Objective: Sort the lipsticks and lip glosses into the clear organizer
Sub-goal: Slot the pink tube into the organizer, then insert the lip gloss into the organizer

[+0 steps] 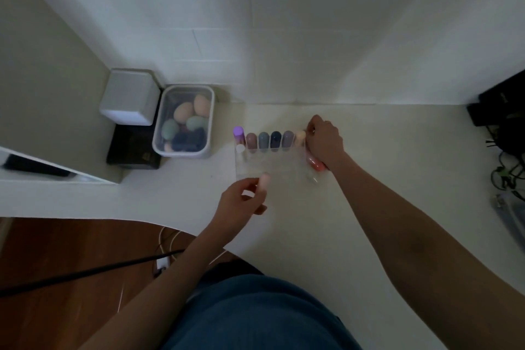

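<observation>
The clear organizer (272, 165) stands on the white tabletop, centre. Its back row holds several upright tubes: a purple-capped one (238, 135) at the left, then mauve, grey-blue, navy and dull purple ones, and a pale peach tube (299, 138) at the right end. A white cap (240, 148) sits in the second row, left. My right hand (324, 140) is closed at the organizer's far right corner, fingertips on the peach tube. A pink-red tube (315, 164) lies under that wrist. My left hand (244, 202) pinches the organizer's near left edge, beside a pale pink tube (264, 180).
A lidded clear box of makeup sponges (183, 119) sits to the left of the organizer, next to a white box (129, 98) on a black base. Dark items and cables (502, 128) crowd the right edge. The desk's curved front edge is close to my body.
</observation>
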### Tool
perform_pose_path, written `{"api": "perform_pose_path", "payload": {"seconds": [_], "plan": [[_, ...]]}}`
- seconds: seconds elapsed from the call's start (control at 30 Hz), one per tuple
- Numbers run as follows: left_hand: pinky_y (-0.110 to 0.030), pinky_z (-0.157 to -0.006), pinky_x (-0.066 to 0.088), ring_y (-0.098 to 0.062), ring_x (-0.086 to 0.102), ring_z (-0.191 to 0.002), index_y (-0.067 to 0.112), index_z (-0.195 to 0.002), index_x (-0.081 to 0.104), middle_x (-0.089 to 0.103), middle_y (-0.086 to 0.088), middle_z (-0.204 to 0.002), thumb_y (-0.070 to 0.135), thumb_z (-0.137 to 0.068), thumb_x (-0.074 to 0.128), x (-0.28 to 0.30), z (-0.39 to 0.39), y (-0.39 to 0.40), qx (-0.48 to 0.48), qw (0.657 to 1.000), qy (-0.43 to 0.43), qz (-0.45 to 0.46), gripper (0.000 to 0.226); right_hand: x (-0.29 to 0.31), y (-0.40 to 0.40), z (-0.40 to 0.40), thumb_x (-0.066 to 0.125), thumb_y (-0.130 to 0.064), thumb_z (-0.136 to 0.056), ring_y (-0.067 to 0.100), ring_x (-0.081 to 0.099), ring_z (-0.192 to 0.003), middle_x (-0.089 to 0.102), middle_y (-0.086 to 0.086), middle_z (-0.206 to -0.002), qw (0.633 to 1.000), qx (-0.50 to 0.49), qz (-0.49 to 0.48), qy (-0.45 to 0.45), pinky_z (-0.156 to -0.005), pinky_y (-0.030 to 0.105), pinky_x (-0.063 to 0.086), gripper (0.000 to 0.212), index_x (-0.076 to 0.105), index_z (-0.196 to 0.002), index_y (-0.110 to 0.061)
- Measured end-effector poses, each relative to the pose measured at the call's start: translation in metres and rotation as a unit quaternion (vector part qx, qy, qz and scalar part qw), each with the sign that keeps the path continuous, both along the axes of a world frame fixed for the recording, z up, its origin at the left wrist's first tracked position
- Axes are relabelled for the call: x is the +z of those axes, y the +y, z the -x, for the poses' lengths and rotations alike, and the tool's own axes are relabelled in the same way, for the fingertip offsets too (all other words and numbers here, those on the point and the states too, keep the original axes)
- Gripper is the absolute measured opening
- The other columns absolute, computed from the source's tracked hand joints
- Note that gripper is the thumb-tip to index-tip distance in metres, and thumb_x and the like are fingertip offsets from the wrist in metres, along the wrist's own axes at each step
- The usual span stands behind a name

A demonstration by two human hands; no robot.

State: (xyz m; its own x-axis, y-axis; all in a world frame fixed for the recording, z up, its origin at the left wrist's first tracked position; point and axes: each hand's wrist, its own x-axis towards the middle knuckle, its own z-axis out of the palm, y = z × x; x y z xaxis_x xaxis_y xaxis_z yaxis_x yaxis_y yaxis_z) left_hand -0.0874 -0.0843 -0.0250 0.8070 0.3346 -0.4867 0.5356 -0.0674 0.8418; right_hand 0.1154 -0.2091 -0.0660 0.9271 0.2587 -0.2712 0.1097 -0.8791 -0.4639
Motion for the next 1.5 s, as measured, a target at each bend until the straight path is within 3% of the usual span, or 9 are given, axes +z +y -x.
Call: {"api": "perform_pose_path", "payload": {"seconds": [0.13, 0.27, 0.47, 0.7, 0.93, 1.07, 1.23, 1.37, 1.5], "plan": [[-0.015, -0.061, 0.054, -0.014, 0.068, -0.069, 0.005, -0.116, 0.060, 0.063, -0.002, -0.096, 0.019, -0.091, 0.057, 0.001, -0.003, -0.002, 0.003, 0.997, 0.018, 0.071, 0.029, 0.002, -0.005, 0.000, 0.047, -0.008, -0.088, 0.034, 0.057, -0.093, 0.062, 0.022, -0.100, 0.994, -0.070, -0.079, 0.006, -0.069, 0.033, 0.038, 0.014, 0.052, -0.099, -0.001], [-0.017, -0.061, 0.055, -0.016, 0.067, -0.070, 0.004, -0.117, 0.060, 0.063, -0.007, -0.098, 0.018, -0.091, 0.056, 0.006, -0.009, -0.004, -0.001, 0.995, 0.024, 0.092, 0.029, -0.001, -0.015, 0.006, 0.053, -0.021, -0.090, 0.036, 0.057, -0.096, 0.061, 0.022, -0.101, 0.989, -0.106, -0.105, 0.010, -0.075, 0.037, 0.042, 0.023, 0.048, -0.104, -0.003], [-0.022, -0.067, 0.058, -0.015, 0.067, -0.071, 0.004, -0.121, 0.057, 0.063, -0.008, -0.099, 0.016, -0.091, 0.056, 0.007, -0.001, 0.004, 0.000, 0.996, 0.038, 0.076, 0.032, -0.006, -0.004, 0.006, 0.048, -0.040, -0.090, 0.034, 0.057, -0.105, 0.062, 0.014, -0.110, 0.989, -0.144, -0.017, 0.021, -0.090, 0.043, 0.046, 0.036, 0.054, -0.108, -0.009], [-0.028, -0.072, 0.058, -0.017, 0.066, -0.071, 0.005, -0.113, 0.060, 0.063, -0.005, -0.094, 0.023, -0.091, 0.057, 0.008, 0.006, 0.006, 0.014, 0.997, 0.038, 0.070, 0.029, -0.003, 0.013, 0.003, 0.046, -0.035, -0.094, 0.032, 0.049, -0.119, 0.058, 0.015, -0.123, 0.987, -0.131, 0.095, 0.014, -0.099, 0.041, 0.033, 0.038, 0.058, -0.115, -0.006], [-0.030, -0.063, 0.057, -0.022, 0.063, -0.067, 0.003, -0.098, 0.056, 0.057, -0.011, -0.088, 0.024, -0.098, 0.042, 0.014, -0.019, 0.001, 0.053, 0.985, 0.042, 0.159, 0.026, 0.040, -0.011, 0.031, 0.060, -0.035, -0.088, 0.013, 0.059, -0.073, 0.066, -0.003, -0.077, 0.949, -0.191, -0.247, 0.040, -0.070, 0.026, 0.042, 0.027, 0.068, -0.088, -0.009], [-0.034, -0.066, 0.059, -0.027, 0.069, -0.073, 0.008, -0.092, 0.055, 0.064, -0.014, -0.090, 0.023, -0.097, 0.043, 0.022, -0.037, -0.008, 0.066, 0.972, 0.029, 0.224, 0.020, 0.066, -0.024, 0.076, 0.060, -0.022, -0.091, 0.008, 0.055, -0.065, 0.065, -0.005, -0.074, 0.901, -0.148, -0.378, 0.152, -0.061, 0.020, 0.042, 0.013, 0.067, -0.094, -0.012], [-0.030, -0.083, 0.058, -0.024, 0.071, -0.094, -0.009, -0.106, 0.056, 0.069, -0.018, -0.101, 0.011, -0.088, 0.059, 0.032, -0.043, -0.015, 0.005, 0.962, -0.039, 0.269, 0.028, 0.067, -0.029, 0.109, 0.055, -0.015, -0.094, 0.003, 0.055, -0.068, 0.066, -0.008, -0.079, 0.887, -0.089, -0.411, 0.192, -0.064, 0.019, 0.041, 0.014, 0.065, -0.103, -0.011], [-0.029, -0.080, 0.059, -0.020, 0.072, -0.082, 0.005, -0.080, 0.052, 0.071, -0.014, -0.088, 0.004, -0.089, 0.056, 0.032, -0.036, -0.012, 0.021, 0.946, -0.058, 0.319, 0.010, 0.070, -0.027, 0.116, 0.053, -0.018, -0.095, 0.007, 0.058, -0.078, 0.069, -0.006, -0.089, 0.883, -0.103, -0.415, 0.193, -0.069, 0.024, 0.041, 0.017, 0.066, -0.105, -0.014], [-0.025, -0.068, 0.059, -0.019, 0.073, -0.076, 0.005, -0.082, 0.052, 0.075, -0.011, -0.079, 0.005, -0.091, 0.054, 0.035, -0.032, 0.002, 0.020, 0.927, -0.055, 0.370, 0.009, 0.082, -0.019, 0.111, 0.049, -0.026, -0.097, 0.011, 0.062, -0.084, 0.070, -0.004, -0.098, 0.857, -0.125, -0.462, 0.191, -0.070, 0.024, 0.044, 0.021, 0.065, -0.112, -0.024]]}}
